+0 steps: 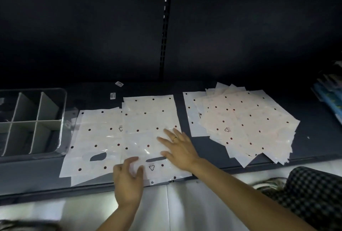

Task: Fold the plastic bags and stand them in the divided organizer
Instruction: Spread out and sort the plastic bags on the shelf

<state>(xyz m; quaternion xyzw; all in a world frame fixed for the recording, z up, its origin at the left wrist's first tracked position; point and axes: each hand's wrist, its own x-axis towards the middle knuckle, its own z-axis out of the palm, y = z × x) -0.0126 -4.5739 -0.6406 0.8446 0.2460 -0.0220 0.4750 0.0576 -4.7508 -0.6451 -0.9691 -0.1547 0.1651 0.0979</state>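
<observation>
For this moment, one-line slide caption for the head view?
Both hands, left hand and right hand, on a dotted bag; pile right, organizer left.

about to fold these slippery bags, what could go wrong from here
1. The top bag overlaps a second bag; the right hand lying flat on it and the left hand at its near edge might drag both.
2. The bags' near edges overhang the shelf, so one could slide off.
3. The loose pile beside them may scatter if brushed.
4. The organizer compartments look narrow, so loose folds may not stand.
</observation>
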